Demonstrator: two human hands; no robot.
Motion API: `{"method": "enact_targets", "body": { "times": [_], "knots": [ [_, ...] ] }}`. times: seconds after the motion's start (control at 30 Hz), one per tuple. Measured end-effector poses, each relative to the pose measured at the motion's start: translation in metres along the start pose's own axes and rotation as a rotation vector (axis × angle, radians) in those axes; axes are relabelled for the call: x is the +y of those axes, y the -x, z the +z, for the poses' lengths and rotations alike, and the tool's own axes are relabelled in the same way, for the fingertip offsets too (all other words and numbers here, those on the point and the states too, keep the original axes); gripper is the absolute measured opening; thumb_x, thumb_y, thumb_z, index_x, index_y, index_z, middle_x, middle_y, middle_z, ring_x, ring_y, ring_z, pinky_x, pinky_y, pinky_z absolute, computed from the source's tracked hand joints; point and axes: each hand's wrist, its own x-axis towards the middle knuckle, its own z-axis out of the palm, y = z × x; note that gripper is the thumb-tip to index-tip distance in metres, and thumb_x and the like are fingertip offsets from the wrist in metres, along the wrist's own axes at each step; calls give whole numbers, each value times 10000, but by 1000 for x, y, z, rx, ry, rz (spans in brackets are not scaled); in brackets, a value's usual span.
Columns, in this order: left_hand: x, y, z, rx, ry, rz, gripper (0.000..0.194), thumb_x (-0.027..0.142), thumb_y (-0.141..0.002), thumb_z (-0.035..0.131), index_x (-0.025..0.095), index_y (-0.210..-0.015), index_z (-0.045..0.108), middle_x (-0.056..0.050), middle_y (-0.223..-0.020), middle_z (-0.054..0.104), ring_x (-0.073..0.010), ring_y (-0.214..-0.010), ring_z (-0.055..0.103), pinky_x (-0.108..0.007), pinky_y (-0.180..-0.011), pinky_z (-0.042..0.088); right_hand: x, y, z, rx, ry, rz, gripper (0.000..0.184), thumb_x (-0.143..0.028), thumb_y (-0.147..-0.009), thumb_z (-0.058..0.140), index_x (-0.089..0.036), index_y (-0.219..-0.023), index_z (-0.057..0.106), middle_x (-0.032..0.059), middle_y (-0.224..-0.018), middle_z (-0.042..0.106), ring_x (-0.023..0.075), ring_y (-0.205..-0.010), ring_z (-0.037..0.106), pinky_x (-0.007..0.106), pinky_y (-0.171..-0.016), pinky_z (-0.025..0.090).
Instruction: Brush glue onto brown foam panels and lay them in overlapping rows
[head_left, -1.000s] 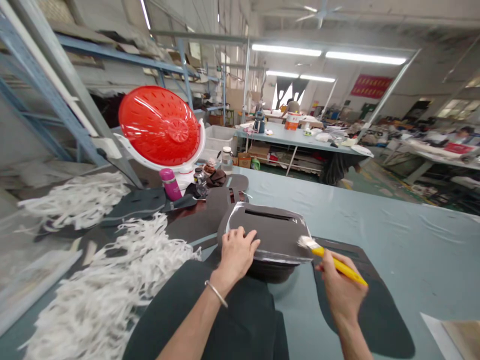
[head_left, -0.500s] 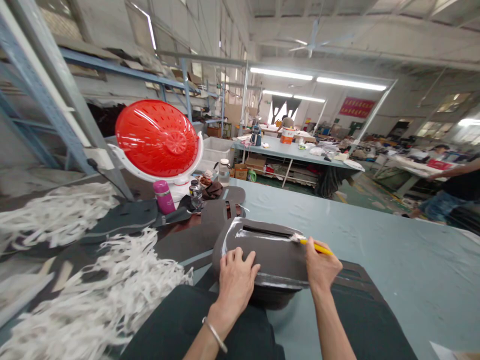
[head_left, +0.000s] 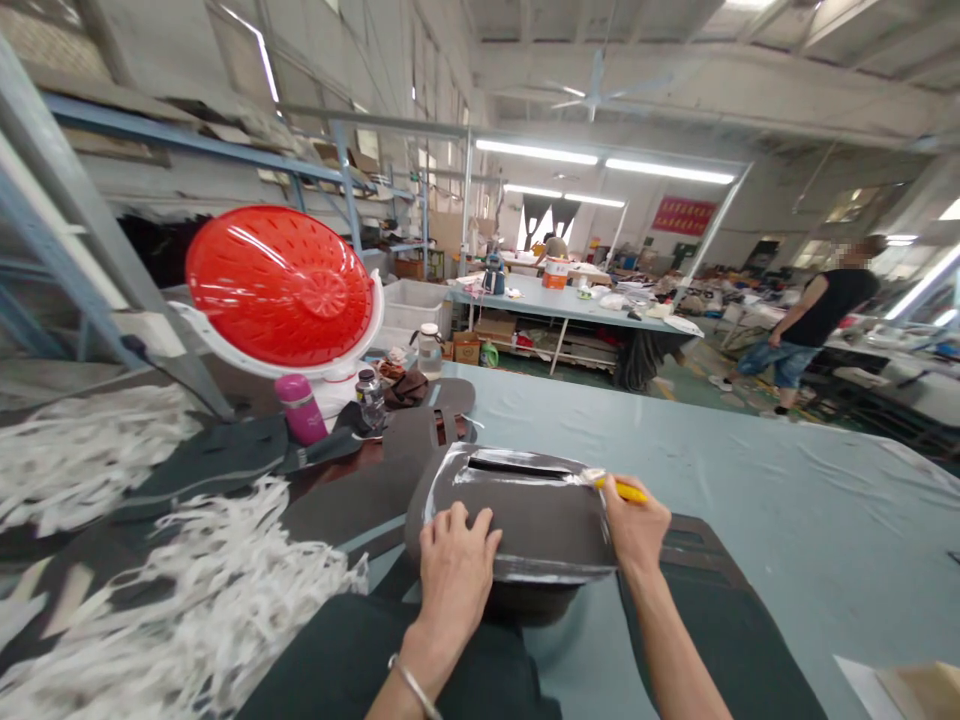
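A dark grey panel with a long slot lies at the table's near edge, on top of other dark pieces. White paste streaks its borders and the sides of the slot. My left hand rests on the panel's left part, fingers spread and pressing flat. In my right hand is a yellow-handled brush, pinched between thumb and fingers. Its white-coated bristles touch the panel at the right end of the slot. Under my right forearm lies another dark slotted piece.
Heaps of white strips lie to the left. A pink flask, a dark bottle and a red dish-shaped heater stand beyond them. Papers lie at lower right on the blue-grey table. A person walks in the background.
White paste now shows along the panel's right edge, and more lies above the slot. The brush has stayed near the slot's right end. The view has turned slightly right; the walking person is fully visible.
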Motion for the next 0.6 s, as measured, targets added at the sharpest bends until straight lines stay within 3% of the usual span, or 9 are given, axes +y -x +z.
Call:
{"method": "enact_targets", "body": {
  "times": [0.07, 0.17, 0.3, 0.4, 0.5, 0.6],
  "knots": [
    [12, -7, 1, -8, 17, -3, 250, 329, -892, 419, 219, -960, 632, -82, -934, 531, -244, -927, 480, -424, -851, 345, 18, -2, -17, 12, 56, 22, 421, -517, -778, 504, -172, -896, 713, 76, -752, 694, 183, -613, 624, 251, -597, 444],
    [40, -19, 14, -72, 239, 69, 242, 282, -891, 391, 198, -864, 616, -76, -914, 552, -227, -912, 505, -378, -829, 383, 28, 9, -26, -103, 46, 35, 420, -511, -808, 472, -211, -999, 694, 83, -844, 704, 211, -678, 650, 278, -612, 463],
    [85, -42, 46, -250, 729, 85, 244, 345, -858, 430, 191, -972, 580, -78, -1023, 580, -188, -892, 573, -325, -835, 425, 18, 22, -31, -72, -85, 82, 415, -511, -846, 439, -235, -1068, 655, 77, -884, 697, 229, -751, 657, 298, -643, 478],
    [111, -59, 66, -344, 949, -28, 446, 503, -769, 524, 141, -1027, 555, -129, -1076, 585, -211, -887, 604, -329, -818, 448, 1, 26, -38, -99, -314, 178, 394, -517, -863, 430, -232, -1060, 617, 51, -797, 679, 202, -678, 641, 281, -607, 483],
    [118, -68, 71, -320, 996, -118, 483, 552, -663, 606, 128, -895, 590, -114, -909, 636, -239, -840, 611, -332, -775, 451, -12, 30, -37, -227, -596, 271, 372, -541, -865, 427, -226, -1004, 568, 32, -766, 648, 170, -627, 615, 258, -548, 484],
    [112, -67, 57, -283, 1091, -185, 385, 533, -675, 584, 154, -739, 601, -41, -690, 628, -206, -682, 591, -300, -655, 445, -11, 35, -29, -245, -730, 351, 378, -574, -845, 443, -212, -908, 530, 26, -757, 620, 163, -658, 615, 252, -549, 492]
  ]
}}
